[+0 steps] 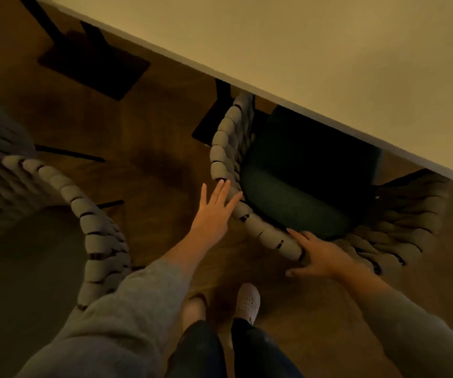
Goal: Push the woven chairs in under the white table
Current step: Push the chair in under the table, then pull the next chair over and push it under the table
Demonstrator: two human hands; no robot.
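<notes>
Right now the woven chair at the centre of the frame sits with the front of its dark seat cushion tucked beneath the edge of the white table, which runs as a slanted band across the upper right. Its curved back rail, wrapped in thick pale cord, sweeps from just under the table edge down toward the lower right, and the back half of the seat is out in the open. The left hand lies flat with fingers spread, fingertips touching the outer side of the rail at its left bend, not gripping anything. The right hand rests on the rail lower down, fingers laid over the top of the cord and thumb held out below it; it looks like a loose hold more than a firm grasp, though the dim light makes that hard to judge. Both arms wear grey sleeves. A second woven chair stands at the left of the frame, well clear of the table, its rail curving down beside the left sleeve. Dark table feet sit on the brown wood floor in the upper left. At the bottom centre are dark trousers and two pale shoes, planted just behind the chair.
</notes>
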